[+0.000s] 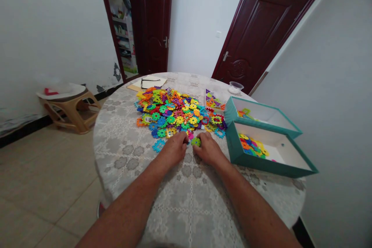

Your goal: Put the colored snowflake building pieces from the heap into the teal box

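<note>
Both forearms come in from the near edge and meet at the near side of a broad heap of multicoloured plastic notched pieces [177,113], probably because there the loose pieces lie within easy reach of both hands. The right hand [208,148] has thumb and fingers clamped on a lime-green, round, notched plastic disc [196,142], which lies just right of the middle of the scene, near the heap; the grip seems to take it by the edge, leaving most of the face exposed. The left hand [175,148] is beside it, fingers curled inward and bunched together; whether they pinch a piece cannot be told, since the knuckles cover the tips. A light-blue, square, openwork plastic piece [158,146] lies just left of that hand. To the right, a near teal box with white inner walls [271,167] and a far teal box of similar make [230,111] stand side by side, open upward, perhaps so pieces stay contained yet reachable; coloured pieces gather at their left ends. The discs look smooth, thin and rigid, with flower-like toothed rims, while other pieces in the heap are square frames. Beneath everything, the pale grey patterned tablecloth [192,209] carries darker flower motifs and lace-like bands, and appears to lie flat.
</note>
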`<state>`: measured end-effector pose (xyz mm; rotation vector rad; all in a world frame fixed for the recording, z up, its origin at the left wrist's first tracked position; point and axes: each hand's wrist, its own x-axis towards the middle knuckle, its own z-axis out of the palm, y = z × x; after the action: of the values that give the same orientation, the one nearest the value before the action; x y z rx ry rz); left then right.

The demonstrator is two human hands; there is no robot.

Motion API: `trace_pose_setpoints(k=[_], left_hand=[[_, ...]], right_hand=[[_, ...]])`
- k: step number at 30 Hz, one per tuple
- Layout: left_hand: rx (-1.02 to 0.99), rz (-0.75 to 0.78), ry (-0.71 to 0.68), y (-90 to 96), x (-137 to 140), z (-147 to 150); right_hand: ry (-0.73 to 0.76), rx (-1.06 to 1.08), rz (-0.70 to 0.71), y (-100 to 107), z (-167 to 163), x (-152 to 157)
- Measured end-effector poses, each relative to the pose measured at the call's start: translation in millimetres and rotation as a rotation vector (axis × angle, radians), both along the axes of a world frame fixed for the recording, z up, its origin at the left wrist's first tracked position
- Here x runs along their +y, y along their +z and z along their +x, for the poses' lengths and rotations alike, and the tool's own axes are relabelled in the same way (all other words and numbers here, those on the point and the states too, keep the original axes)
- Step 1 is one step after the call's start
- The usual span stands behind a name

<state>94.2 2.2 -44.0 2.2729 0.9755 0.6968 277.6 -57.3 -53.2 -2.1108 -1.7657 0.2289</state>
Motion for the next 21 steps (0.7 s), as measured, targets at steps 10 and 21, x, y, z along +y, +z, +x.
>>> trace_pose_setpoints(k=[10, 21], left_hand=[[-0.084, -0.094, -0.033, 2.9, 2, 1], [-0.145, -0.129, -0.124, 4.8, 2, 3]], right_hand=[[0.179, 0.351, 0.065, 19, -5, -13], [0.334, 0.269, 0.243, 21, -13, -21]])
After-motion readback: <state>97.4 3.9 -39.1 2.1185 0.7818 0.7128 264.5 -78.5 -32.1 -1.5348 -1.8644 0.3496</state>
